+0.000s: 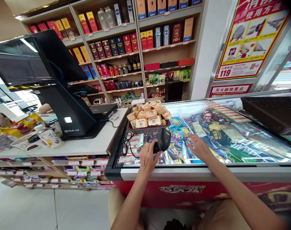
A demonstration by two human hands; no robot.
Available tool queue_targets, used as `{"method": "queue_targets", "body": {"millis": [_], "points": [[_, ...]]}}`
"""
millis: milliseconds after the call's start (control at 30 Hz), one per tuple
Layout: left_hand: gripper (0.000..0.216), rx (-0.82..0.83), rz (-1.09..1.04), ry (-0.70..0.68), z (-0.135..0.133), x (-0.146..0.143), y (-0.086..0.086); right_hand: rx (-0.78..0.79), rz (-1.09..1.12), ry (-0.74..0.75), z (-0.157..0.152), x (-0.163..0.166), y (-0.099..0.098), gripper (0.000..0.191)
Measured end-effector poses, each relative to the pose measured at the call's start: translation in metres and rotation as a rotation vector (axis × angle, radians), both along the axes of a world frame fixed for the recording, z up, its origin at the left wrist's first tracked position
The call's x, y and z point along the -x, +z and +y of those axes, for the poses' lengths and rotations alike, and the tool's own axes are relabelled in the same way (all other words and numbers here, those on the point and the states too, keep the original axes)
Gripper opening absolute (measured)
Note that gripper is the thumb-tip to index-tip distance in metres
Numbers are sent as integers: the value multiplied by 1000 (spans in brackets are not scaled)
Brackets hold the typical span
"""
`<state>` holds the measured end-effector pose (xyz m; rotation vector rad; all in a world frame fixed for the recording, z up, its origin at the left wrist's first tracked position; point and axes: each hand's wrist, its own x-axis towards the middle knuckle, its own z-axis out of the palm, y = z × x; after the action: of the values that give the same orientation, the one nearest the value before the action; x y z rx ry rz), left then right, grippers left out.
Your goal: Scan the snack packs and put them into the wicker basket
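Note:
My left hand (pixel 146 155) is wrapped round the handle of a black barcode scanner (pixel 164 139), its head raised above the freezer's glass top. A black cable (pixel 126 147) lies coiled to the left of that hand. Over the glass, to the right of the scanner, my right hand (pixel 197 147) has its fingers apart and nothing in them. Whether its fingertips touch the glass, I cannot tell. Just behind the scanner, a dark woven basket (pixel 145 130) stands heaped with small wrapped biscuit packs (pixel 150 114).
The chest freezer (pixel 160 175) holds many colourful ice cream packets (pixel 217 134). A black checkout terminal (pixel 71 105) stands on the white counter (pixel 99 137) at left, near yellow snack bags (pixel 32 123). A dark tray (pixel 270 111) sits at right. Boxed goods fill the back shelves (pixel 112 28).

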<state>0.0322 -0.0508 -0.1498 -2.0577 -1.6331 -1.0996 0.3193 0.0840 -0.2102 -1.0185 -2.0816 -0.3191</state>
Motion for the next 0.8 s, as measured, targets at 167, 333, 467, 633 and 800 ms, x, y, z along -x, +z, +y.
{"method": "queue_targets", "body": {"millis": [167,333,467,633,800], "points": [[49,-167,-86,-61,9,6,-10,103,39,57,-17,11,17,30],[55,-167,-137,-111,17,5,-14,347,270,421,-63,86,40,53],[53,-67,-80,-204,10,-5,-3,679,729,475,-94,143,47,57],[34,-164,-104,-109,-51,52,-21,736,1001,506,-104,149,40,48],[31,-264,-800,613,-115,191,-64,671,926,439,-105,143,30,37]]}}
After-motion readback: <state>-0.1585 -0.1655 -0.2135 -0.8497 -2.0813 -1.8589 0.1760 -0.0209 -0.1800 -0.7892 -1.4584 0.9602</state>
